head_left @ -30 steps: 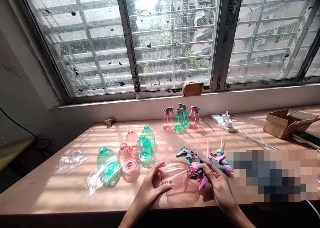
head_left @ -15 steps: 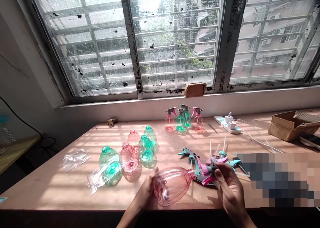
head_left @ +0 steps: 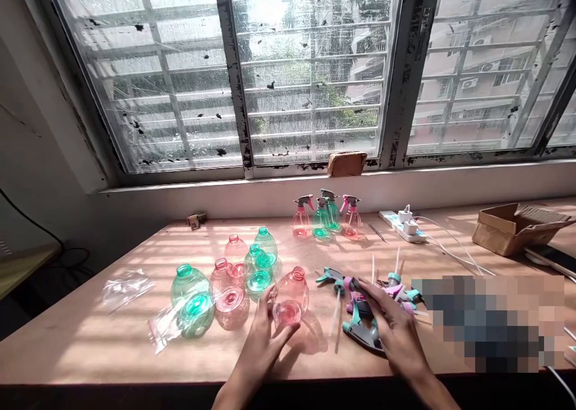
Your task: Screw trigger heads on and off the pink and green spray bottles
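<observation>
A clear pink bottle (head_left: 294, 299) stands upright on the table, its neck uncapped. My left hand (head_left: 269, 332) holds it low on the left side, thumb across the front near its base. My right hand (head_left: 391, 320) lies over a heap of trigger spray heads, its fingers stretched out, the fingertips touching or just above a grey and pink spray head (head_left: 352, 285). A grey and teal spray head (head_left: 366, 337) is nearest the table's front edge, partly hidden by that hand. Thin white dip tubes stick out of the heap.
Several uncapped pink and green bottles (head_left: 229, 302) stand on the left, beside clear plastic bags (head_left: 128, 289). Assembled spray bottles (head_left: 321, 221) stand near the window wall. A power strip (head_left: 402, 227) with cables and an open cardboard box (head_left: 495, 230) lie to the right.
The pink bottle has gone from tilted to upright on the table. The pink spray head has come away from its neck, and my right hand has moved down onto the heap.
</observation>
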The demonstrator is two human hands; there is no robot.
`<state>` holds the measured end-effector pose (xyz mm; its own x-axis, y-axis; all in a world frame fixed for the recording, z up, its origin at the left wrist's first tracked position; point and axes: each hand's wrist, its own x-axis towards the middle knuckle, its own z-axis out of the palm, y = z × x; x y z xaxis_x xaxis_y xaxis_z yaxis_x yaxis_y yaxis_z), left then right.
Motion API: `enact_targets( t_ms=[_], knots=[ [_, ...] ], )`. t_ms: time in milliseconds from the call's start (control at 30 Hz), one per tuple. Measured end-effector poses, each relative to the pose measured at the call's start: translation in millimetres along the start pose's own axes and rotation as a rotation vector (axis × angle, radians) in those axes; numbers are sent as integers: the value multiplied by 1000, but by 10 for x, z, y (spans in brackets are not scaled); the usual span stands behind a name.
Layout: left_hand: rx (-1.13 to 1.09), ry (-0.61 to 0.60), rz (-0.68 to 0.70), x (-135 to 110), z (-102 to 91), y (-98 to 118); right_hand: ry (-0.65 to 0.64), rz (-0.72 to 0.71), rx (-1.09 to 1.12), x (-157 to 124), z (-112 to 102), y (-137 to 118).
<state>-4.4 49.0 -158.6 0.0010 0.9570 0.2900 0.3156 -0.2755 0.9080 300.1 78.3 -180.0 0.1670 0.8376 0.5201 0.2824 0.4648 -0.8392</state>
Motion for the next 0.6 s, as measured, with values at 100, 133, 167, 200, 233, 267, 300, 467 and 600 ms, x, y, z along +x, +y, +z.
enact_targets(
  t_ms=[100, 133, 167, 200, 233, 267, 300, 467, 600],
  knots=[
    [157, 4, 19, -16, 4, 17, -164, -207, -195, -14, 25, 56],
    [169, 14, 12, -19, 5, 3, -196, -225, -243, -19, 33, 73],
    [194, 24, 14, -24, 7, -17, -225, -229, -284, -23, 41, 87],
    [218, 35, 25, -32, 12, -38, -253, -230, -319, -27, 49, 98],
    [234, 48, 48, -46, 20, -57, -276, -237, -351, -30, 56, 108],
    [246, 65, 83, -65, 30, -68, -290, -251, -380, -32, 64, 119],
    [262, 90, 132, -90, 43, -69, -296, -271, -410, -32, 73, 134],
    [642, 79, 606, -220, 104, 80, -237, -346, -631, -3, 170, 269],
    [910, -235, 843, -216, 118, 166, -158, -323, -862, 35, 286, 336]
  ],
)
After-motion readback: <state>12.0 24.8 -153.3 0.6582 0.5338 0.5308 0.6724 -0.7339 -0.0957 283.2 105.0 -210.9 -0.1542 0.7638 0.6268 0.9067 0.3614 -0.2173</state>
